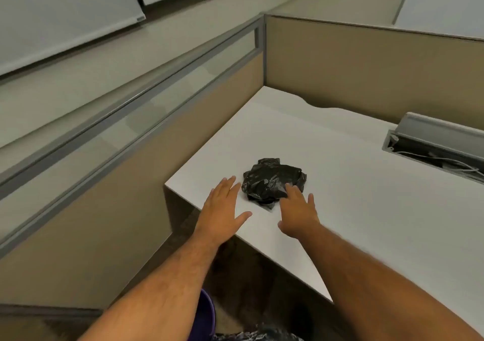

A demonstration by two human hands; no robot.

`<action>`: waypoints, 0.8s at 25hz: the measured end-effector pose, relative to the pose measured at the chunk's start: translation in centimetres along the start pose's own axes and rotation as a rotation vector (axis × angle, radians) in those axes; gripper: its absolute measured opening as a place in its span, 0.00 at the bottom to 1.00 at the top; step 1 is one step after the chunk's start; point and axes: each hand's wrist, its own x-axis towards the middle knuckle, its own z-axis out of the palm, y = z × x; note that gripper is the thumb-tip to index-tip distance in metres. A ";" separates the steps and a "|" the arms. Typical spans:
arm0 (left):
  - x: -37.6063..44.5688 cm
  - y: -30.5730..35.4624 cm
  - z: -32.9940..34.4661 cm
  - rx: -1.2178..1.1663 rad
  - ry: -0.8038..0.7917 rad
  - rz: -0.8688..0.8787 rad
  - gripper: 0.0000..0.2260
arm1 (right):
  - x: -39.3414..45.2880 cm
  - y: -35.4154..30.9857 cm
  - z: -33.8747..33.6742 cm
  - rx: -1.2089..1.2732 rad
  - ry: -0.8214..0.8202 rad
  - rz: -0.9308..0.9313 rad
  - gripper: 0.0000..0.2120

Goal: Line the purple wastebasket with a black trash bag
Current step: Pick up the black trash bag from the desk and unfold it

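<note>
We see a black trash bag (272, 182) scrunched into a lump on a white desk (353, 183), near the front left corner. Our left hand (222, 204) is flat with fingers spread, just beside the bag on its left. Our right hand (298, 210) is spread too, and its fingertips touch the bag's near edge (neither hand grips it). A bit of the purple wastebasket (208, 314) peeks out low down, under our left arm, beside the desk. We can read no words or labels anywhere.
</note>
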 end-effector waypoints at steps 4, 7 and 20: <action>1.0 1.4 0.6 -0.050 -0.028 -0.086 0.39 | 3.4 2.0 -0.5 -0.167 -0.095 -0.062 0.21; 1.4 1.9 1.6 -0.096 -0.029 -0.137 0.38 | 5.7 2.6 0.0 -0.229 -0.181 -0.094 0.21; 3.1 2.0 2.9 -0.907 0.064 -0.656 0.33 | 9.4 6.1 -3.2 0.587 0.389 -0.123 0.22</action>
